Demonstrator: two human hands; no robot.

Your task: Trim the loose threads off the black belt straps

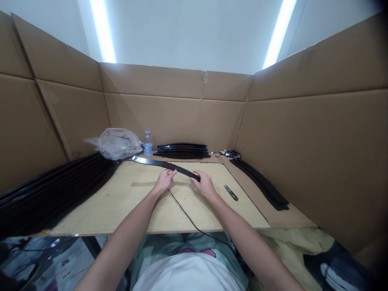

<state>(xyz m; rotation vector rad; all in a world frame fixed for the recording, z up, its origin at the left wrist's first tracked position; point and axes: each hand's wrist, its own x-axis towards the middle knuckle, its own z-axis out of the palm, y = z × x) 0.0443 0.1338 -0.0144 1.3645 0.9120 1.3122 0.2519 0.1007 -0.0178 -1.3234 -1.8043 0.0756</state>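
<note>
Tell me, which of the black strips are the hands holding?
The single curved strip lying across the board, with the left hand and right hand on it. The others sit untouched in piles at the left, back and right.

Both forearms bare to the elbow; no sleeves, watch, rings or gloves visible on the left hand [164, 180] or right hand [205, 184]. Torso in a white top, seen at bottom centre. Lap covered by pale green printed fabric with a pink patch.

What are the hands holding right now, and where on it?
A long black strip: left hand pinches its middle, right hand covers its near end.
</note>
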